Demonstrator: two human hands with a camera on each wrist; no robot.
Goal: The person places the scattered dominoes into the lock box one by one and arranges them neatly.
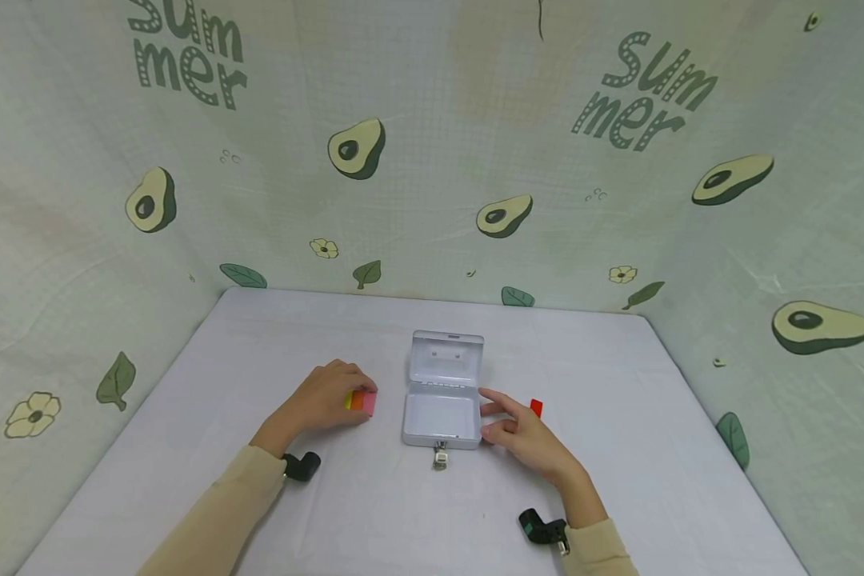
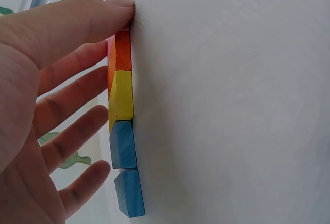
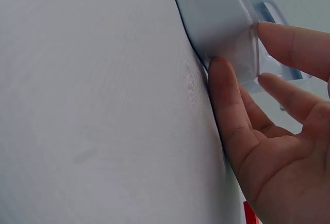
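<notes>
A row of small wooden blocks stands on the table at left. In the head view the pink block (image 1: pixel 370 402) sits at its right end, and my left hand (image 1: pixel 329 394) pinches it between thumb and index finger. Beside it come an orange block (image 2: pixel 123 51), a yellow block (image 2: pixel 122 95) and two blue blocks (image 2: pixel 123 145), the other fingers spread along their far side. An open metal cash box (image 1: pixel 442 414) lies with its lid (image 1: pixel 446 358) raised. Fingertips of my right hand (image 1: pixel 524 434) touch the box's right wall and rim, the fingers mostly straight.
A red block (image 1: pixel 536 408) lies just behind my right hand. Keys or a small lock (image 1: pixel 440 457) hang at the box's front. White cloth covers the table (image 1: pixel 374 512), and printed curtains (image 1: pixel 432 160) enclose its back and sides.
</notes>
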